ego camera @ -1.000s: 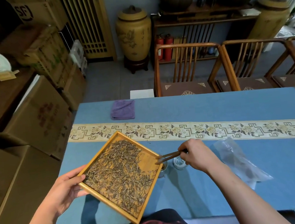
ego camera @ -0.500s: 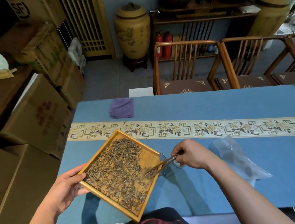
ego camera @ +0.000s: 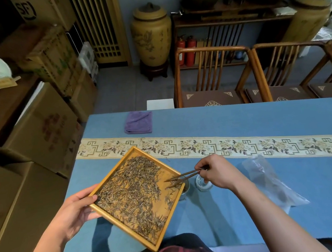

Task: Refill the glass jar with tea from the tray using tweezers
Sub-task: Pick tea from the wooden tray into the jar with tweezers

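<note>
A square bamboo tray covered in loose dry tea leaves is held tilted above the blue table, my left hand gripping its left corner. My right hand pinches dark wooden tweezers, whose tips rest over the tray's right edge among a few leaves. The small glass jar stands on the cloth, mostly hidden under that tray corner. Its glass lid lies beside it, below my right hand.
A crumpled clear plastic bag lies right of my hand. A folded purple cloth sits at the table's far edge. Wooden chairs stand behind the table, and cardboard boxes are stacked to the left.
My right hand first pushed the tweezer tips deeper into the tea, then pulled them back to the tray's right edge above the jar. The tray stayed in my left hand.
</note>
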